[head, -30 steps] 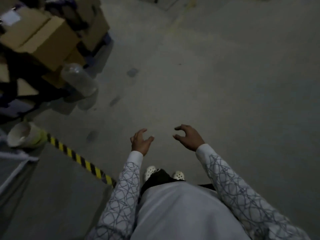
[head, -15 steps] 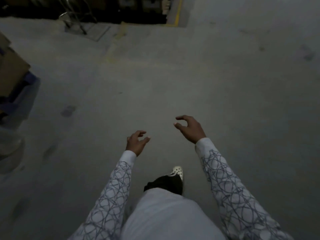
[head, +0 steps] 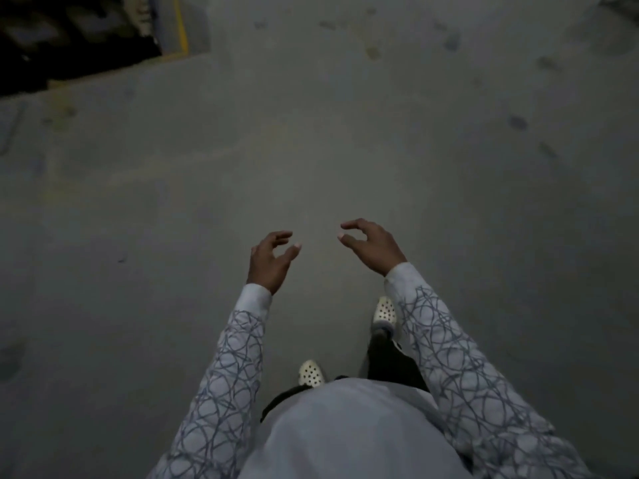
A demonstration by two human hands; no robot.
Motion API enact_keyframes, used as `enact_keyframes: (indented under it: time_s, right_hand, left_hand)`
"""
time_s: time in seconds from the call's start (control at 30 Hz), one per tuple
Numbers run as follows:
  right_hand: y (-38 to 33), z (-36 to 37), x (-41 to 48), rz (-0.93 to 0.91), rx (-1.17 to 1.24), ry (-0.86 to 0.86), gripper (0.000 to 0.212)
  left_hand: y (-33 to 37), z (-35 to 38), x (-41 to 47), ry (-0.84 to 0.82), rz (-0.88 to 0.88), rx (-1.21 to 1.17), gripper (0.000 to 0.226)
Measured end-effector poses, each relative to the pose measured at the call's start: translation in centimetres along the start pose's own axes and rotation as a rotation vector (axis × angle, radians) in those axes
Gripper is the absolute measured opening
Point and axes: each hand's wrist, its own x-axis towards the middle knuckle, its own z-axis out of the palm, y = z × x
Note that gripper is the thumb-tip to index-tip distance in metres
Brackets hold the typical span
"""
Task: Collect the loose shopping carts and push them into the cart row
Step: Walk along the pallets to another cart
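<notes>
No shopping cart shows in the head view. My left hand [head: 271, 259] and my right hand [head: 371, 245] are held out in front of me above the grey concrete floor [head: 345, 140], side by side and a little apart. Both have curled, spread fingers and hold nothing. Patterned white sleeves cover both arms. My white perforated shoes [head: 383, 311] are mid-stride on the floor below the hands.
A dark recessed area [head: 69, 36] lies at the top left, edged by a yellow line [head: 181, 25]. Dark stains dot the floor at the top right. Something pale and blurred shows at the top right corner [head: 619, 1].
The view has swung right and forward: the cardboard boxes, bottle and striped tape on the left are out of frame. I have stepped forward. Both hands stay empty in front of me.
</notes>
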Motion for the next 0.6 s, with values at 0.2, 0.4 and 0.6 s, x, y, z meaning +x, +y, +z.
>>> enact_keyframes:
  time_s: [0.2, 0.4, 0.6]
  right_hand:
    - [2.1, -7.6, 11.1, -0.055, -0.028, -0.016, 0.035]
    - [0.9, -17.8, 22.0, -0.156, -0.093, -0.009, 0.035]
    - [-0.8, -25.3, 33.2, -0.210, -0.098, -0.015, 0.033]
  left_hand:
    - [4.0, 7.1, 10.6, 0.032, -0.037, -0.041, 0.023]
    - [11.5, 14.8, 20.1, 0.065, -0.005, -0.115, 0.022]
    - [16.7, 18.6, 29.0, 0.101, -0.020, -0.130, 0.022]
